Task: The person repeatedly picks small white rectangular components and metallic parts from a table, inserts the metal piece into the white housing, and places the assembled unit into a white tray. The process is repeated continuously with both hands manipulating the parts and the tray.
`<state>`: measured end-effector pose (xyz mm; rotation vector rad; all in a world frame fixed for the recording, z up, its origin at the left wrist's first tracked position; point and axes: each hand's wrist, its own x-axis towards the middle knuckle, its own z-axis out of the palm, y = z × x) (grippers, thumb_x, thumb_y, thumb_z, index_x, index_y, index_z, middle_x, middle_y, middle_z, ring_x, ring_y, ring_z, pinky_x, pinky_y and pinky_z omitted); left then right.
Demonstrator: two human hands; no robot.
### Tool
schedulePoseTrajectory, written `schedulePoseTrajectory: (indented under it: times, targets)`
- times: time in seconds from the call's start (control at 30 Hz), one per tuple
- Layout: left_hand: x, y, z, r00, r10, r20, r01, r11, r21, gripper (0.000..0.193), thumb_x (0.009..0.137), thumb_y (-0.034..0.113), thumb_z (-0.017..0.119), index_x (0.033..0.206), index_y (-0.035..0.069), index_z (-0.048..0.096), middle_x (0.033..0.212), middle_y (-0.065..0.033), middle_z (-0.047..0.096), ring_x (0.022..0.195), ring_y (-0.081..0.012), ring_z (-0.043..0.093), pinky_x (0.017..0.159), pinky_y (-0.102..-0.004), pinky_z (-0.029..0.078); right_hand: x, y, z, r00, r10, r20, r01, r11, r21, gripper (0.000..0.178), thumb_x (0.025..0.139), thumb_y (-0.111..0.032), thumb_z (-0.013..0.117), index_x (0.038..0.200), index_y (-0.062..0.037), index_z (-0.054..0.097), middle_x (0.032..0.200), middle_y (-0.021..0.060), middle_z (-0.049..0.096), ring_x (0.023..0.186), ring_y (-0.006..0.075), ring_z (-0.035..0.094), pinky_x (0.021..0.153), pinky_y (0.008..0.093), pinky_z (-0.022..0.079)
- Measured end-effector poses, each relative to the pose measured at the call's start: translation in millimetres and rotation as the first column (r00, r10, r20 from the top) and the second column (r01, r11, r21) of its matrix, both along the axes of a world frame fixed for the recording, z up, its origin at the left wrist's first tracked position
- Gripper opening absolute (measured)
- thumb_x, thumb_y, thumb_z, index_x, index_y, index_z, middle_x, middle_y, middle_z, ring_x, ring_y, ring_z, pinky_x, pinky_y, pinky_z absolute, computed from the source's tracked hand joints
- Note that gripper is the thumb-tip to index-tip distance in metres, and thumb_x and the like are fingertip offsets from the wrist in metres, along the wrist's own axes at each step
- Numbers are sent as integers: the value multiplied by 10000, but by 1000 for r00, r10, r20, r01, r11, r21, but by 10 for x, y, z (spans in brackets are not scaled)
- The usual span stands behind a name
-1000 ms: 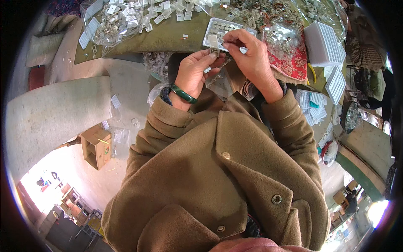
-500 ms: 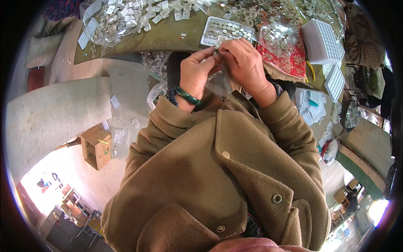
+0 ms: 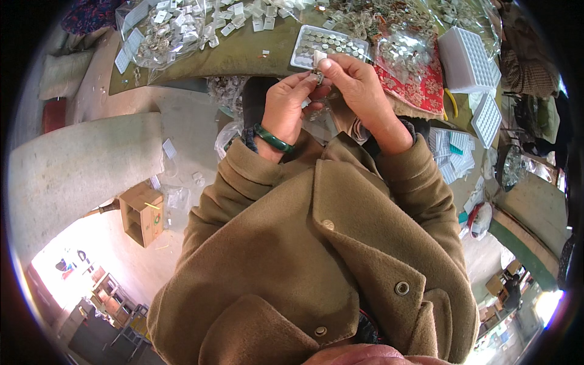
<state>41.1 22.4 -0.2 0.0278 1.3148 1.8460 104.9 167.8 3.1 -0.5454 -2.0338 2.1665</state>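
A person in a brown coat works with both bare hands close together at the near edge of a green-topped table (image 3: 243, 59). The left hand (image 3: 286, 102), a green bangle (image 3: 274, 139) at its wrist, is clamped by thumb and fingertips on a small metallic piece (image 3: 317, 77). The right hand (image 3: 358, 84), just to the right, pinches a small white tab (image 3: 319, 56) that stands up on the far side of the thumb. Whether tab and metal are joined cannot be told; fingers hide the meeting point. Both pieces are held just on the near side of a white tray (image 3: 302, 62) carrying rows of round, pale pieces.

Careful handling here would seem to mean letting the left pinch serve as a steady anchor while the right fingertips make the fine adjustments, with light pressure, since the tab looks thin and easily creased. Keeping the work above the table or tray appears wise: a part slipping nearer could drop toward the lap. Spreading the fingertips slightly would give a clearer view of the contact. To the right lie a red patterned cloth (image 3: 420, 96) and a yellow-handled tool (image 3: 452, 104), both clear of the hands.
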Motion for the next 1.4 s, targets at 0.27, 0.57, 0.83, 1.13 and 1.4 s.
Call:
schedulePoseTrajectory:
  times: [0.27,0.57,0.83,1.13,1.4]
  targets:
    - [-91,-76,-75,897,-121,425,47,983,180,239,968,221,581,1154,71,594,1020,-55,652,866,-102,632,575,-189,469,21,-6,65,1000,27,-16,-29,989,-145,240,968,-166,552,1008,41,667,795,55,676,642,78,602,606,226,492]
    - [-119,-69,-322,741,-348,574,37,875,482,242,952,234,609,1126,71,569,948,-20,589,711,-45,505,488,-165,394,6,125,-46,996,65,-55,-82,910,-406,278,912,-105,604,1114,81,646,1017,151,699,899,193,672,847,305,532]
    - [-70,-17,-227,782,-186,595,-71,921,382,235,938,293,641,1040,84,604,875,46,591,648,-17,479,468,-153,339,138,113,-5,969,218,-116,-212,975,68,398,892,-104,649,1281,-27,605,1133,80,674,1017,106,604,878,273,494]
    - [1,8,-220,814,-273,513,175,957,230,224,988,305,538,1050,98,599,913,5,608,736,-99,542,549,-218,397,411,111,-123,914,144,-380,221,607,764,330,748,-8,705,1075,-56,689,848,111,677,775,286,653,669,366,522]
    - [274,192,-273,807,-341,482,291,940,179,193,939,263,634,1022,89,636,933,-16,649,779,-102,588,656,-247,458,821,86,-155,944,-2,-330,246,670,701,347,733,-41,708,1079,-57,680,875,116,678,770,290,651,676,379,527]
